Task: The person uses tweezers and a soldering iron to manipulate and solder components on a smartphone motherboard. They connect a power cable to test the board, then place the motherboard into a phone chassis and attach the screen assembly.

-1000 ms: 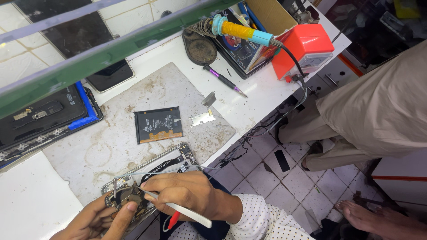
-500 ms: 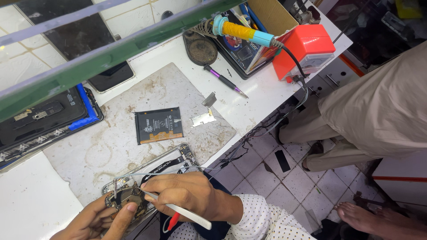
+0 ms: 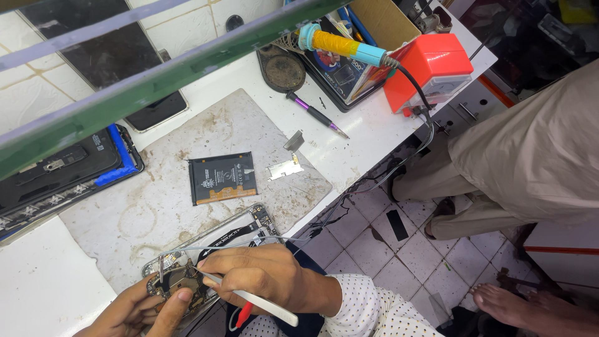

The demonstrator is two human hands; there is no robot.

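An opened phone [image 3: 215, 243] with its back off lies at the near edge of a stained grey work mat [image 3: 206, 181]. My left hand [image 3: 140, 309] steadies the phone's lower end, fingers on the exposed circuit board [image 3: 178, 284]. My right hand [image 3: 259, 278] grips metal tweezers [image 3: 249, 296], their tip resting on the board. A black phone battery [image 3: 223, 178] lies loose on the mat beyond the phone. Two small metal shield plates [image 3: 287, 163] sit to its right.
A purple-handled tool [image 3: 315, 115] lies on the white bench. A soldering iron [image 3: 343, 48] rests by a red box [image 3: 430, 68]. Black phone parts on a blue tray [image 3: 118, 165] sit at left. Another person [image 3: 530, 162] stands at right, with a bare foot [image 3: 518, 299] on the tiled floor.
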